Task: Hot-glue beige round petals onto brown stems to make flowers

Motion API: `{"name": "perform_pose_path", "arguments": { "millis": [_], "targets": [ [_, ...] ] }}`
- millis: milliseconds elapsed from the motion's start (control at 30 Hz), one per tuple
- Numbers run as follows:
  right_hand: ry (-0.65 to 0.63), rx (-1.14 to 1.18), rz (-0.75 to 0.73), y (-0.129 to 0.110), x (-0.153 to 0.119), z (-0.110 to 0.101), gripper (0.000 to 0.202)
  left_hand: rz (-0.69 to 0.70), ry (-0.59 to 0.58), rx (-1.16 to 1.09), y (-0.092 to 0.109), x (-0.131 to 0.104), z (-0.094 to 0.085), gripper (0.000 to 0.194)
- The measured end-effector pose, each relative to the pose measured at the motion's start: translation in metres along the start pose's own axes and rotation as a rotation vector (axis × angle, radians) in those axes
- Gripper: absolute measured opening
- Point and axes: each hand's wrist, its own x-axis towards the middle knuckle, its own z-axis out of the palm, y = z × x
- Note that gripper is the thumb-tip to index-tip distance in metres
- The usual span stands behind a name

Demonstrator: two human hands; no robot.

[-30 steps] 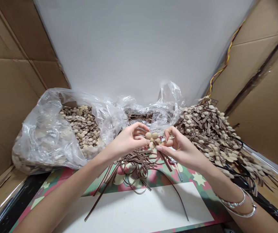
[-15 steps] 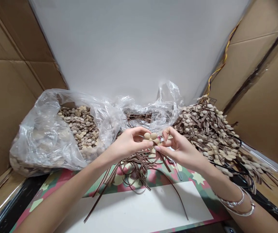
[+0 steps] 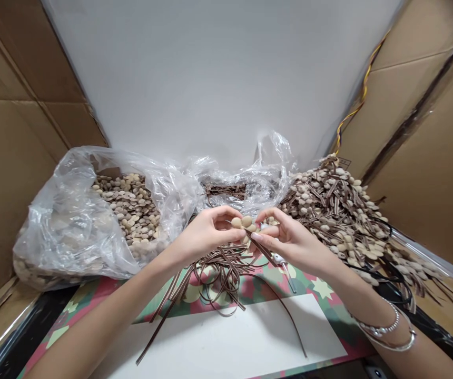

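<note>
"Clamped in the left hand (image 3: 205, 232) was what?"

"A pale oval-lobed piece (image 3: 247, 221), above the loose brown strips (image 3: 226, 259); a striped ribbon (image 3: 264, 249) was pinched by the right hand (image 3: 299, 242)."

"And the step?"

"Ribbon was held against piece, seemingly; a steady pinch was called for."

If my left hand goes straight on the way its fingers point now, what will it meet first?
Beyond the beige flower it holds, the left hand would probably meet the right hand first, though depth is unclear.
</note>
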Motion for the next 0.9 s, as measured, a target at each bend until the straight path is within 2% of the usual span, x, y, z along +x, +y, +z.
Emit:
{"name": "perform_pose_path", "arguments": {
  "millis": [200,433,533,667,900],
  "targets": [
    [0.036,-0.046,0.004,-0.0009,0.0014,0.0019,0.019,-0.003,-0.002,0.016,0.0012,-0.0001,0.0002,0.029],
    [0.131,-0.042,0.001,-0.0011,0.0021,0.0041,0.017,-0.015,-0.087,-0.039,0.0074,0.0004,-0.0023,0.036],
    [0.173,-0.059,0.022,-0.0017,0.0031,0.0020,0.016,-0.002,-0.084,-0.010,0.0067,0.0011,-0.0037,0.032],
    [0.165,-0.062,0.046,-0.0003,0.0055,-0.0015,0.018,0.009,-0.081,0.037,0.0043,0.0019,-0.0036,0.033],
    [0.179,-0.100,-0.038,0.0061,0.0079,-0.0020,0.016,0.054,-0.049,0.185,0.0075,-0.0011,0.0005,0.032]
  ]
}}
